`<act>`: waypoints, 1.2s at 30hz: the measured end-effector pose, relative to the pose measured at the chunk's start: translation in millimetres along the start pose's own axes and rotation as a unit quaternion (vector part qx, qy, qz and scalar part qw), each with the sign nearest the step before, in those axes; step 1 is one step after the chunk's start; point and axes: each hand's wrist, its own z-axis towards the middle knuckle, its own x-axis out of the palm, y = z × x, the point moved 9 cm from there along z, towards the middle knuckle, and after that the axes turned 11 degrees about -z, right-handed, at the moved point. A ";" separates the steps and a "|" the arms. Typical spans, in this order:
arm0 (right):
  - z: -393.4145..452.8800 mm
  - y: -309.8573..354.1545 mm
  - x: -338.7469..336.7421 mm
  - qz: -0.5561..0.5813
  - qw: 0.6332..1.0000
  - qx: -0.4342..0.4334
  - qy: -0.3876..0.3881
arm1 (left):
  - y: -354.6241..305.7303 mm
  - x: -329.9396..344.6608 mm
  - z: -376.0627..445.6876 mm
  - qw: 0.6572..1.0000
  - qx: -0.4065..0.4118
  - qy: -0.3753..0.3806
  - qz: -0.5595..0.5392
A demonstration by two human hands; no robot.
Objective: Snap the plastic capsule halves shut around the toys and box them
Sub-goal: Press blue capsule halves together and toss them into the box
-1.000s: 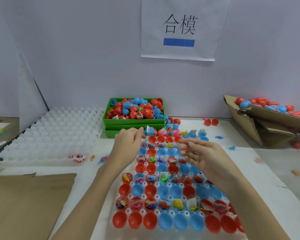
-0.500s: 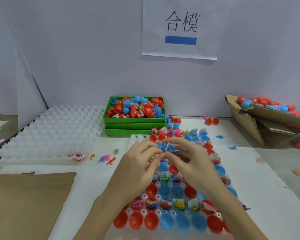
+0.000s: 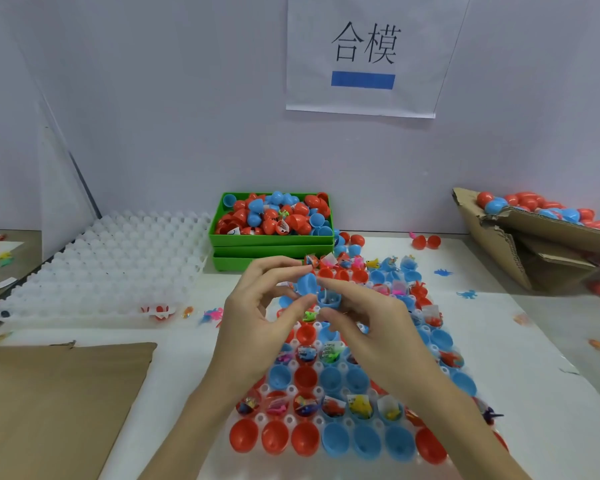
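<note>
Both hands are raised over the far part of the filled tray point(image 3: 329, 445), at about 12 o'clock from the tray's middle; left hand point(image 3: 257, 317) pinches a blue capsule cap point(image 3: 307, 284) between thumb and fingertips, dome tilted up and to the left, open side facing the other half; right hand point(image 3: 368, 323) pinches the blue capsule base point(image 3: 329, 299) by its rim, open mouth up, with what looks like a wrapped toy inside, too small to tell which; cap sits just at 10 o'clock of the base, touching or nearly so, not yet seated; held this way likely so the rims line up before a squeeze, fingertips kept off the seam; the work is done above the tray probably so a dropped half falls back among the cups; tray rows alternate empty red and blue halves with halves carrying bagged toys, so pairs sit next to each other for quick pick-up; green bin point(image 3: 271, 237) at 12 o'clock of the tray holds loose red and blue halves; cardboard box point(image 3: 520, 237) at 2 o'clock holds closed red and blue capsules, judged the boxing spot; empty white tray point(image 3: 111, 268) at 10 o'clock on the desk point(image 3: 534, 341); capsule looks smooth, glossy, egg-shaped, thin plastic; judged a snap fit needing square alignment, or the bag edge could get caught in the seam.
</note>
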 end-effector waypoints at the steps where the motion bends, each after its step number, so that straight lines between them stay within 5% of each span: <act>1: 0.7 1.2 0.5 -0.015 1.000 -0.004 0.003 | 2.1 -1.1 0.3 1.000 -0.008 0.001 -0.012; 6: 2.1 7.0 5.1 -0.025 0.999 -0.014 0.017 | 5.5 5.5 -2.1 0.996 -0.037 0.029 -0.072; 13: 0.7 4.9 -17.6 0.039 0.996 -0.014 -0.077 | 5.7 12.2 -5.8 0.989 -0.068 0.039 -0.127; 22: -5.1 23.5 -22.5 -0.028 0.986 -0.076 -0.144 | 3.0 8.6 -6.5 0.984 -0.060 0.013 -0.168; 36: -6.0 28.6 -24.0 -0.009 0.986 -0.081 -0.143 | 5.9 2.0 -2.6 0.971 -0.105 0.004 -0.215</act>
